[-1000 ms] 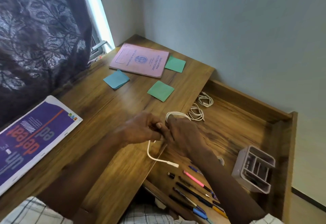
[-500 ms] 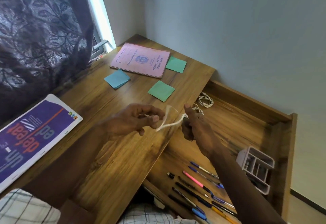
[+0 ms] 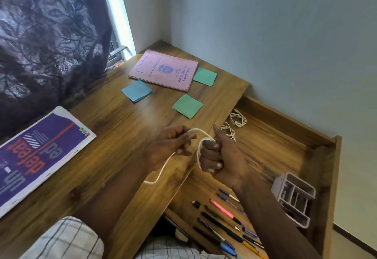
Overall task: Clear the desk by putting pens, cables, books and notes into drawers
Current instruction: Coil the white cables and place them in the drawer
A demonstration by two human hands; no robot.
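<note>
A white cable (image 3: 163, 167) runs between both hands over the desk's right edge. My left hand (image 3: 171, 146) pinches it, and a loop trails down onto the desk (image 3: 114, 128). My right hand (image 3: 222, 156) is fisted around coils of the same cable, thumb up. Below and to the right lies the open drawer (image 3: 271, 152), holding two coiled white cables (image 3: 237, 119) at its far end and several pens (image 3: 222, 209) near me. On the desk lie a pink book (image 3: 163, 69), a purple magazine (image 3: 34, 152), a blue note (image 3: 136, 90) and two green notes (image 3: 187, 105).
A grey plastic organiser (image 3: 293, 197) stands on the drawer's right side. A dark patterned curtain (image 3: 49, 34) hangs at the left beside the window. The pale wall runs behind the desk and drawer.
The cable's free end has swung left onto the desk. My right hand has closed into a fist with the cable wound around its fingers, and my left hand has drawn the strand out.
</note>
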